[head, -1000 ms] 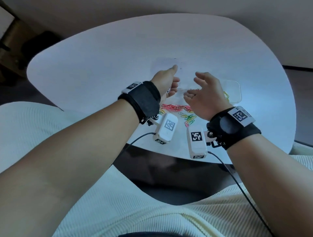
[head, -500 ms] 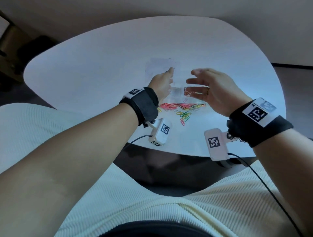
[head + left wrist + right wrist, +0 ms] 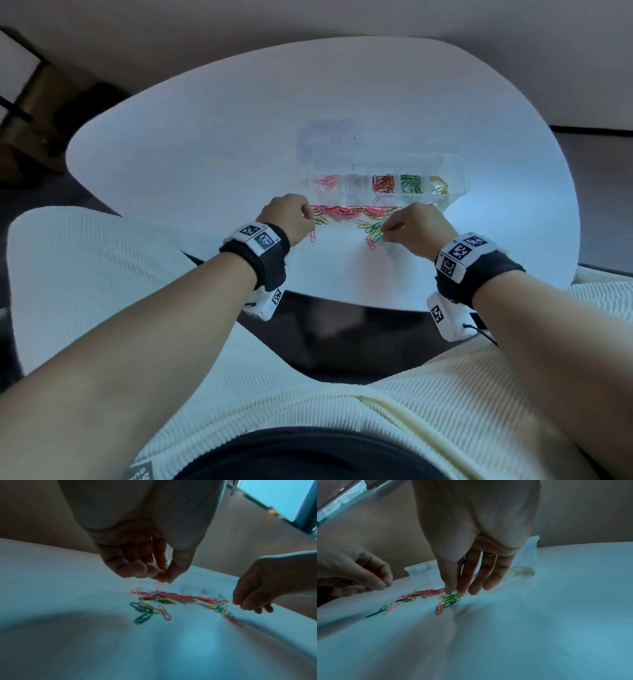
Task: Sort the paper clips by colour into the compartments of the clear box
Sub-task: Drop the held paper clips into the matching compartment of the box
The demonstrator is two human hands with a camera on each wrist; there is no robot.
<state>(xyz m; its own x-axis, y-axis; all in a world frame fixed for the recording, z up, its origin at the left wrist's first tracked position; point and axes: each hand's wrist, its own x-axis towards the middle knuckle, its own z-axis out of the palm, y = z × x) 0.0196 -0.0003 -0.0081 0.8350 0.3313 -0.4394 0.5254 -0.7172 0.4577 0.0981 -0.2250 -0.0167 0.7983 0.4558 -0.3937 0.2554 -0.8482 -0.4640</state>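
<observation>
The clear box (image 3: 457,171) lies open on the white table (image 3: 205,137), its lid (image 3: 325,140) folded back. Its compartments hold pink (image 3: 327,183), red (image 3: 383,183), green (image 3: 411,183) and yellow clips (image 3: 439,185). A loose mixed pile (image 3: 352,213) (image 3: 180,597) lies just in front of it. My left hand (image 3: 308,219) (image 3: 165,579) hovers at the pile's left end, thumb and fingertips meeting; blur hides whether a clip is between them. My right hand (image 3: 387,229) (image 3: 454,591) pinches a green clip in the green-and-yellow cluster (image 3: 452,599) at the pile's right end.
A stray pink clip (image 3: 312,236) lies near the table's front edge. Beyond the table at the upper left stands a dark brown box or piece of furniture (image 3: 34,102). My lap in cream knit (image 3: 308,394) is below the table edge.
Both hands have come down and back from the box to the loose pile. They were open over the box before; now their fingertips are drawn together at the clips.
</observation>
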